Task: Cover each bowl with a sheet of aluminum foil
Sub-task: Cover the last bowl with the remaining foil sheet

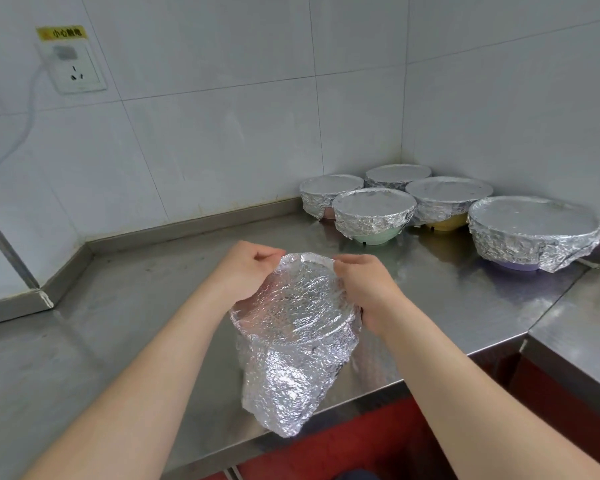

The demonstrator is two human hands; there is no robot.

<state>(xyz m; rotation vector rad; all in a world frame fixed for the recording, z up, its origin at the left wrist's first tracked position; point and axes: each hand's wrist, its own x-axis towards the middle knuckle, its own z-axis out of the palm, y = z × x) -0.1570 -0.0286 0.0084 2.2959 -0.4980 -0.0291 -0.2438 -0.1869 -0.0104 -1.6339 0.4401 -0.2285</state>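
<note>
Foil-wrapped bowl (291, 299), centre frame over the counter (118, 306), is gripped at its upper rim between left hand (246, 271) and right hand (364, 292), loose foil flap (284, 386) hanging below both, toward the bottom edge.

silver foil-wrapped bowl (291, 306) between left hand (246, 271) and right hand (364, 289), above front edge of grey steel counter (118, 323), five foil-covered round bowls (374, 209) clustered in its back-right corner, white wall socket (78, 69) behind, upper left

Yellow sticker (62, 32) above socket (78, 72): 小心触电 (blurry).
</note>
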